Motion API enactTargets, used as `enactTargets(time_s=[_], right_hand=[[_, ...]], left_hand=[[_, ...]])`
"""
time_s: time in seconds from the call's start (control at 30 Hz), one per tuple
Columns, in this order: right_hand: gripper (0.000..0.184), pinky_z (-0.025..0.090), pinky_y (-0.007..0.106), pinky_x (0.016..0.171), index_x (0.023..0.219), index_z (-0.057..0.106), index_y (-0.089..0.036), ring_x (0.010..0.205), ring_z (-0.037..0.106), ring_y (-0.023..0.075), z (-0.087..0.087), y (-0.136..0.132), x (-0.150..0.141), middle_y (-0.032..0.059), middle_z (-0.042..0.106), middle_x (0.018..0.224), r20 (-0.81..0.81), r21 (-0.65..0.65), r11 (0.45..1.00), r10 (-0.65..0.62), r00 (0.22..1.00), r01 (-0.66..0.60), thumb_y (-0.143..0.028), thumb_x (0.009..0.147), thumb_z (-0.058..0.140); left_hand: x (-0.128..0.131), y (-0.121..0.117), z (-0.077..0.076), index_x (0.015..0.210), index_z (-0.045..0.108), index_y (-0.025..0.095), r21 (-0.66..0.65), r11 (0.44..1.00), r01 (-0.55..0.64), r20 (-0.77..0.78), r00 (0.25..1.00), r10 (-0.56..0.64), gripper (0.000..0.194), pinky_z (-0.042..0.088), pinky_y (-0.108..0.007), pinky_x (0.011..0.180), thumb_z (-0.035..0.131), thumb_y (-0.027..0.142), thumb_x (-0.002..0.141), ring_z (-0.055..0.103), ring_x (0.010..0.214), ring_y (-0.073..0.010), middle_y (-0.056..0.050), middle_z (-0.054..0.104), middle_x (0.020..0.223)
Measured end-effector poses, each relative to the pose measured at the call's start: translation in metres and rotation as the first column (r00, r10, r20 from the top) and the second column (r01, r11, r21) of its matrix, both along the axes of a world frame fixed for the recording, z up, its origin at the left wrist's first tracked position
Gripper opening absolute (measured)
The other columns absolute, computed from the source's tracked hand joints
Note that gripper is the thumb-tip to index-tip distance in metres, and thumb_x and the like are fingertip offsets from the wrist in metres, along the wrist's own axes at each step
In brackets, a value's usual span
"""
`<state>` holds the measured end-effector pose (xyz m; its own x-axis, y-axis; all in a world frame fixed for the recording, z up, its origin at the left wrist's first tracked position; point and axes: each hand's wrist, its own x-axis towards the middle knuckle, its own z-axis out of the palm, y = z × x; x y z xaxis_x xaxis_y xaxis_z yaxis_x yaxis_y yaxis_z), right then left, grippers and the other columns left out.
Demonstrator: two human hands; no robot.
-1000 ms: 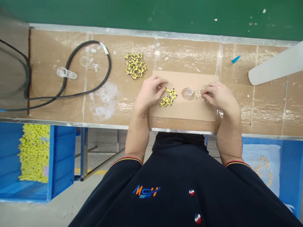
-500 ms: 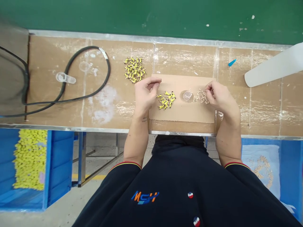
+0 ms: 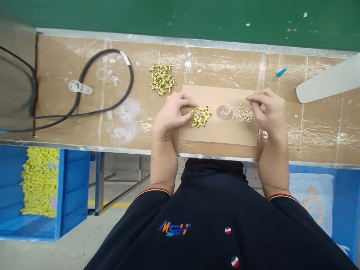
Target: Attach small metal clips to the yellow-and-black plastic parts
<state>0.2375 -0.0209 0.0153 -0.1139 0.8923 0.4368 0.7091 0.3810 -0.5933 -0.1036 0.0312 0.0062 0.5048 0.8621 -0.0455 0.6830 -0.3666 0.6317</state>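
My left hand [image 3: 176, 112] has thumb and forefinger apart at the left edge of a small group of yellow-and-black figure-like pieces [image 3: 201, 118]. One yellow piece lies right by its fingertips. Over the right part of a flat cardboard sheet [image 3: 216, 135], my right hand [image 3: 268, 110] is closed in a pinch; whatever its fingertips hold is too small to make out. Just left of and below that pinch is a loose pile of tiny tan pieces [image 3: 245, 114]. Between the two groups stands a small clear cup [image 3: 225, 111].
A larger heap of yellow-and-black pieces [image 3: 162, 78] lies beyond my left hand. Farther left, a black cable [image 3: 131, 80] loops near a clear plastic tube [image 3: 81, 88]. To the right are a blue tip [image 3: 281, 72] and a white cylinder [image 3: 326, 82]. Blue bins [image 3: 73, 183] stand below the bench.
My left hand's fingers have spread apart from a pinch and come down beside the yellow pieces. My right hand has lifted off the tan pile, up and slightly right, still pinched.
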Motion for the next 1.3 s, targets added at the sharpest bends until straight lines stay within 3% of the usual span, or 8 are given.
enactTargets(time_s=[0.3,0.47,0.6,0.7,0.83,1.03,1.2,1.3], right_hand=[[0.023,0.058,0.037,0.071,0.112,0.075,-0.027,0.075,0.066,0.0164,-0.004,0.000,-0.006,0.0043,0.069,0.096,-0.251,-0.004,1.000,0.007,0.968,-0.008,-0.037,0.106,0.056],[0.023,0.056,0.031,0.060,0.101,0.076,-0.029,0.066,0.061,0.0122,-0.012,0.004,-0.008,0.0007,0.068,0.089,-0.488,-0.028,0.999,0.025,0.872,-0.045,-0.048,0.101,0.065],[0.020,0.056,0.027,0.056,0.096,0.077,-0.028,0.067,0.066,0.0119,-0.014,0.004,-0.017,-0.0012,0.073,0.084,-0.646,-0.040,0.997,0.028,0.762,-0.071,-0.048,0.091,0.080],[0.023,0.056,0.026,0.053,0.093,0.076,-0.028,0.067,0.069,0.0116,-0.011,0.001,-0.025,-0.0016,0.076,0.085,-0.693,-0.067,0.994,0.016,0.721,-0.086,-0.048,0.086,0.085],[0.028,0.056,0.025,0.050,0.090,0.073,-0.028,0.066,0.069,0.0118,-0.009,-0.003,-0.037,-0.0019,0.075,0.085,-0.732,-0.092,0.987,0.022,0.681,-0.132,-0.051,0.083,0.087],[0.025,0.058,0.030,0.061,0.086,0.076,-0.028,0.074,0.068,0.0143,-0.006,-0.006,-0.050,-0.0012,0.069,0.081,-0.708,-0.023,0.980,0.124,0.696,-0.198,-0.049,0.082,0.089],[0.029,0.053,0.032,0.060,0.082,0.077,-0.028,0.069,0.060,0.0131,0.000,-0.009,-0.057,-0.0016,0.060,0.074,-0.631,-0.047,0.967,0.166,0.758,-0.251,-0.057,0.083,0.085],[0.029,0.053,0.033,0.061,0.084,0.078,-0.029,0.068,0.060,0.0129,0.001,-0.013,-0.060,-0.0015,0.061,0.076,-0.589,-0.079,0.958,0.178,0.788,-0.275,-0.057,0.085,0.083]], left_hand=[[0.008,-0.001,-0.002,0.120,0.076,0.018,-0.048,0.999,-0.006,0.008,1.000,0.006,0.035,0.054,-0.036,0.094,0.059,0.020,0.089,0.065,0.092,-0.0202,-0.007,0.072,0.104],[0.008,-0.001,-0.007,0.105,0.078,0.018,0.062,0.996,-0.066,0.081,0.995,0.061,0.024,0.054,-0.037,0.092,0.059,0.017,0.090,0.065,0.092,-0.0200,-0.007,0.070,0.100],[0.016,-0.002,-0.009,0.102,0.072,0.020,0.136,0.973,-0.187,0.319,0.938,0.136,0.012,0.057,-0.035,0.088,0.064,0.020,0.092,0.066,0.088,-0.0167,-0.005,0.071,0.100],[0.032,-0.008,-0.012,0.099,0.063,0.023,0.076,0.970,-0.231,0.602,0.786,0.140,0.015,0.059,-0.033,0.083,0.070,0.036,0.095,0.069,0.088,-0.0150,-0.003,0.071,0.096],[0.060,-0.022,-0.016,0.094,0.051,0.025,-0.108,0.989,-0.103,0.794,0.589,0.148,0.041,0.058,-0.029,0.067,0.070,0.061,0.093,0.069,0.078,-0.0131,-0.002,0.068,0.092],[0.089,-0.037,-0.012,0.097,0.047,0.025,-0.371,0.909,0.188,0.848,0.467,0.250,0.050,0.047,-0.025,0.054,0.070,0.069,0.091,0.055,0.061,-0.0098,0.002,0.056,0.078],[0.097,-0.042,-0.004,0.099,0.049,0.024,-0.387,0.836,0.389,0.882,0.420,0.213,0.043,0.029,-0.021,0.050,0.062,0.065,0.098,0.031,0.050,-0.0051,0.008,0.036,0.067],[0.098,-0.043,-0.003,0.098,0.053,0.022,-0.301,0.879,0.370,0.887,0.446,0.116,0.041,0.031,-0.023,0.053,0.060,0.062,0.100,0.036,0.054,-0.0061,0.007,0.040,0.069]])
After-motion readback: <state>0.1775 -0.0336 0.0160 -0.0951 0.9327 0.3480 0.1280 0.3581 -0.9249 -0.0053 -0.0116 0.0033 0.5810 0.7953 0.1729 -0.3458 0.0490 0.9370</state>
